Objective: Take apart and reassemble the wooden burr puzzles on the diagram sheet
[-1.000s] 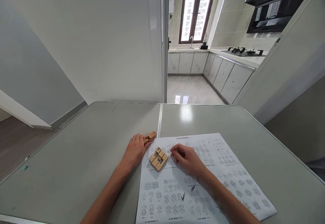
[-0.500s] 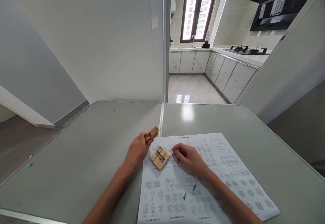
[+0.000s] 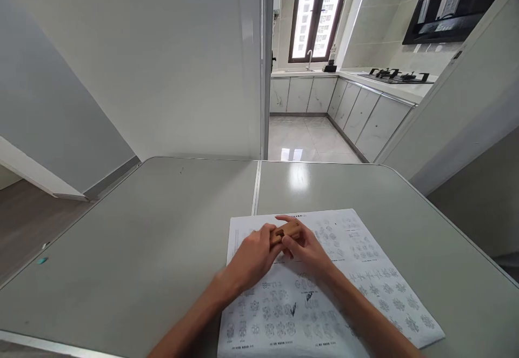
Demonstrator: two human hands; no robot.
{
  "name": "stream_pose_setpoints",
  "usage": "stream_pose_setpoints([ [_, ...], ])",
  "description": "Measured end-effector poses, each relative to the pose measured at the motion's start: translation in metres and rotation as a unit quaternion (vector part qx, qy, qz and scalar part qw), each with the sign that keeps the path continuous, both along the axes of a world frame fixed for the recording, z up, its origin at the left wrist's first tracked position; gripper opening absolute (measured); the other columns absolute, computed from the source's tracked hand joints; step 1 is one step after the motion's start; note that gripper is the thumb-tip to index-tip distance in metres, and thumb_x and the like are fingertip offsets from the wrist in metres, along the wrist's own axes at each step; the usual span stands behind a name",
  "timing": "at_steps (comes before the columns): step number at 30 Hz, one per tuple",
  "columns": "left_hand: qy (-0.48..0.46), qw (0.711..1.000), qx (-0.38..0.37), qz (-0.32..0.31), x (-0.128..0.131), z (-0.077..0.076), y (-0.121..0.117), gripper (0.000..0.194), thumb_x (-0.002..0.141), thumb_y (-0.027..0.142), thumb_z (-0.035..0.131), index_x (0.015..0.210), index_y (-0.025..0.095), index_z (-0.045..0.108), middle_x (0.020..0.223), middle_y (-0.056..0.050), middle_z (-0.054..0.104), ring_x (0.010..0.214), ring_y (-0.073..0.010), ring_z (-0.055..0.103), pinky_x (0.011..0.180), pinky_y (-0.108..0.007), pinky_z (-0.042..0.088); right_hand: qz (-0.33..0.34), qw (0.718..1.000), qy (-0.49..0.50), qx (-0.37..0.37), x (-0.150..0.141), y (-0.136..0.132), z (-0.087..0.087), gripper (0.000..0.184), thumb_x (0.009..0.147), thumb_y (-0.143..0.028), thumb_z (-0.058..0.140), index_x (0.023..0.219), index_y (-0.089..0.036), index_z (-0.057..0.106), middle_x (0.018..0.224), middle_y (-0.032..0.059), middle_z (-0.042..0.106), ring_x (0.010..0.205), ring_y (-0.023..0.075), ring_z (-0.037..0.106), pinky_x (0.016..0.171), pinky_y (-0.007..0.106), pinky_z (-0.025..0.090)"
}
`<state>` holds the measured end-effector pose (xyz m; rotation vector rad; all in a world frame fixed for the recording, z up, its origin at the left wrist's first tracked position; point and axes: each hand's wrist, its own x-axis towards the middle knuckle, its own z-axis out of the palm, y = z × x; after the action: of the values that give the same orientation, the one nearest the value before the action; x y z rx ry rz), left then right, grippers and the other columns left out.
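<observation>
Above the upper part of a printed sheet, my two hands meet at a brown notched wooden puzzle piece. My left hand grips its left end, with the fingers closed around it. The thumb and fingers of my right hand pinch its right end. Small line diagrams cover the sheet, along with two dark pen marks. The lighter wooden block assembly seen earlier on the sheet is not visible now; my left hand covers that spot.
A grey-green table with a pale centre seam bears the sheet. A small green bit lies near its left edge. Beyond stand a white panel and a kitchen with cabinets and a gas stove.
My left hand has moved right with the brown wooden piece, over the lighter block assembly. My right hand has closed on the piece's other end.
</observation>
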<state>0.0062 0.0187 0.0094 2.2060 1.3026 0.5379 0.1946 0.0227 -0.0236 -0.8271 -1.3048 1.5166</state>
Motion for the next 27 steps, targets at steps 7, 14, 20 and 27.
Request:
stream_pose_setpoints([
  [7, -0.076, 0.996, -0.021, -0.030, 0.002, 0.006, 0.001, 0.041, 0.105, 0.046, 0.052, 0.140, 0.025, 0.047, 0.120, -0.011, 0.070, 0.105, -0.0280, 0.069, 0.088, -0.040, 0.056, -0.036, 0.998, 0.028, -0.050, 0.001, -0.002, 0.004, 0.054, 0.089, -0.065, 0.072, 0.118, -0.020, 0.067, 0.070, -0.0024, 0.055, 0.052, 0.0114, 0.044, 0.054, 0.028, 0.038],
  [14, -0.004, 0.987, 0.158, -0.011, -0.023, -0.006, 0.007, 0.088, 0.082, 0.056, 0.079, 0.152, 0.024, 0.037, 0.155, -0.019, 0.040, 0.143, -0.0392, 0.037, 0.114, -0.056, 0.041, -0.098, 0.984, 0.108, -0.101, 0.004, 0.005, -0.004, 0.053, 0.088, -0.063, 0.075, 0.118, -0.020, 0.067, 0.066, -0.0055, 0.049, 0.050, 0.0091, 0.038, 0.050, 0.025, 0.030],
  [20, 0.041, 0.988, 0.141, -0.043, -0.040, -0.008, 0.013, 0.069, 0.081, 0.052, 0.080, 0.137, 0.025, 0.052, 0.140, -0.015, 0.055, 0.131, -0.0361, 0.050, 0.112, -0.054, 0.040, -0.133, 0.974, 0.129, -0.127, 0.006, 0.012, -0.010, 0.054, 0.083, -0.063, 0.080, 0.113, -0.020, 0.070, 0.069, -0.0047, 0.049, 0.052, 0.0096, 0.040, 0.048, 0.025, 0.030],
  [27, 0.067, 0.987, 0.139, -0.037, -0.046, -0.015, 0.021, 0.030, 0.090, 0.044, 0.073, 0.112, 0.025, 0.065, 0.124, -0.009, 0.064, 0.115, -0.0294, 0.060, 0.101, -0.046, 0.048, -0.136, 0.971, 0.134, -0.142, 0.007, 0.010, -0.010, 0.051, 0.085, -0.061, 0.079, 0.114, -0.020, 0.069, 0.069, -0.0046, 0.049, 0.053, 0.0103, 0.041, 0.049, 0.025, 0.032],
])
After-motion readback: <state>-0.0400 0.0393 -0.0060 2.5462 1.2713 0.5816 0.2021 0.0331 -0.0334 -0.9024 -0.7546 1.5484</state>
